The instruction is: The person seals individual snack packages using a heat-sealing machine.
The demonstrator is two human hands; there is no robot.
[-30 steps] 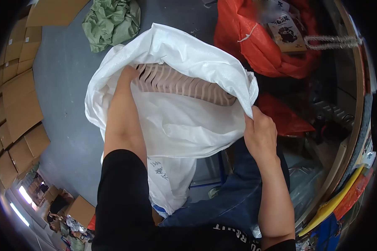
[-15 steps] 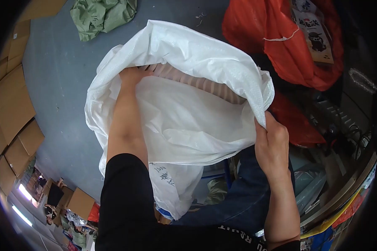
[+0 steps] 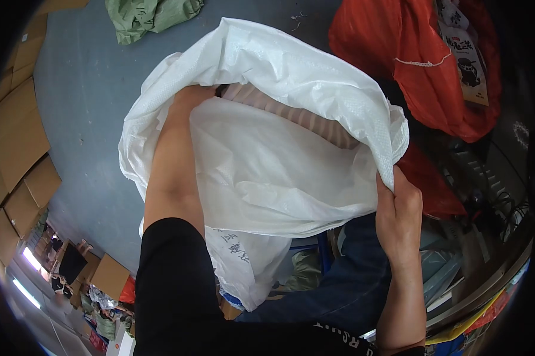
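1 open white woven-plastic sack [image 3: 297, 65], centre | 1 banded brownish stack [image 3: 291, 115] inside, far side | 2 hands: right hand [image 3: 403, 204] pinching right rim; left hand [image 3: 193, 95] inside, far left, finger spread hidden | 1 crumpled green bag [image 3: 154, 18], far left

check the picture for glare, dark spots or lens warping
head view: fisheye bending towards the black rim; head view: glare from the light strip at lower left, burnt to plain white; head view: striped items look dim in the shade inside the bright white sack; head view: far right edge too dark to read
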